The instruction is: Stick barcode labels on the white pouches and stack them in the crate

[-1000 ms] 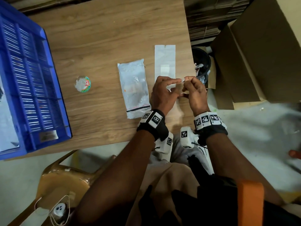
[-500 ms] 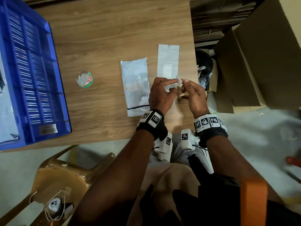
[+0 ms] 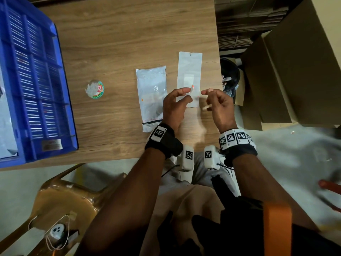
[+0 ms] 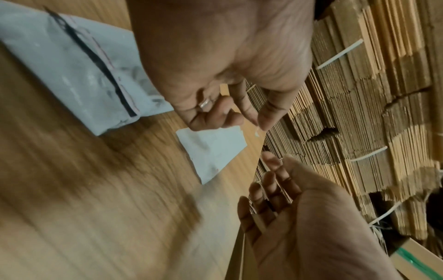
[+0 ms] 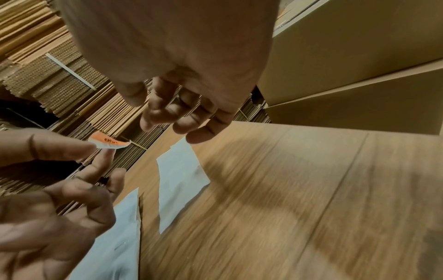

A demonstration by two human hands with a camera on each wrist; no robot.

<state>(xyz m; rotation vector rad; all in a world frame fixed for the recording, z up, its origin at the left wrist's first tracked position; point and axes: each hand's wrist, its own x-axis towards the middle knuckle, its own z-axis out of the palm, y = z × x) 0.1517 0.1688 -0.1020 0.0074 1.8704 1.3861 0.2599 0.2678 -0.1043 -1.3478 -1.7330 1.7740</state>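
Observation:
A white pouch (image 3: 152, 97) lies flat on the wooden table (image 3: 120, 34), with a long white label liner strip (image 3: 190, 71) just right of it. My left hand (image 3: 189, 93) hovers over the strip's near end and pinches a small label (image 3: 192, 88) with an orange edge between thumb and forefinger. The right wrist view shows that label (image 5: 109, 143) curling from the left fingertips (image 5: 91, 147). My right hand (image 3: 206, 99) hangs a little to the right, fingers loosely curled, holding nothing. The blue crate (image 3: 33, 80) stands at the table's left.
A round sticker (image 3: 95, 89) sits on the table between crate and pouch. Off the table's right edge are a black bin (image 3: 229, 76) and large cardboard boxes (image 3: 295, 61). A brown plastic chair (image 3: 60, 200) stands at the near left.
The two hands were pinched together on the label over the strip. They have come apart: the label stays in my left fingers and the right hand has moved right, empty.

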